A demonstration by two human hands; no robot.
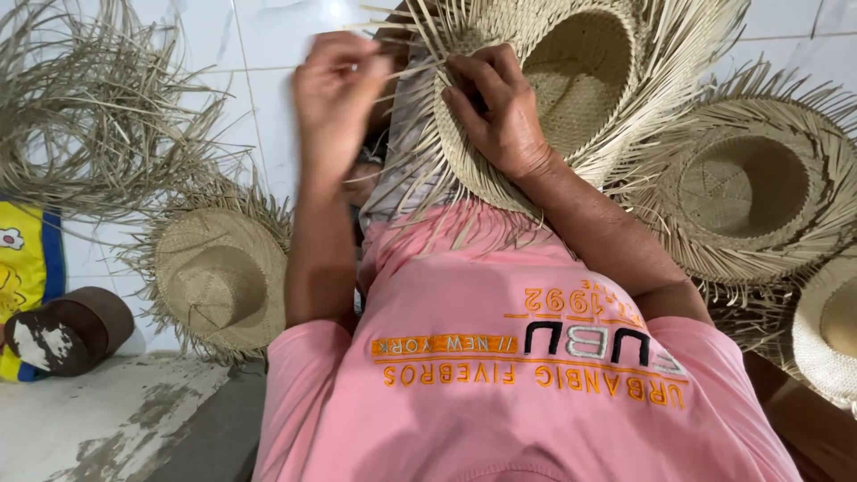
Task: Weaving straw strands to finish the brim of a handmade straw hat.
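An unfinished straw hat with loose strands sticking out of its brim rests against my knees, crown opening facing me. My left hand pinches a few loose straw strands at the brim's edge. My right hand lies on the woven brim just beside it, fingers curled and pressing the weave, thumb towards the strands. Both forearms reach forward over my pink shirt. The fingertips of the left hand are blurred.
A straw hat lies crown-up on the white tiled floor at left. Two more unfinished hats lie at right. Loose straw is piled top left. A brown rounded block and a yellow-blue bag sit lower left.
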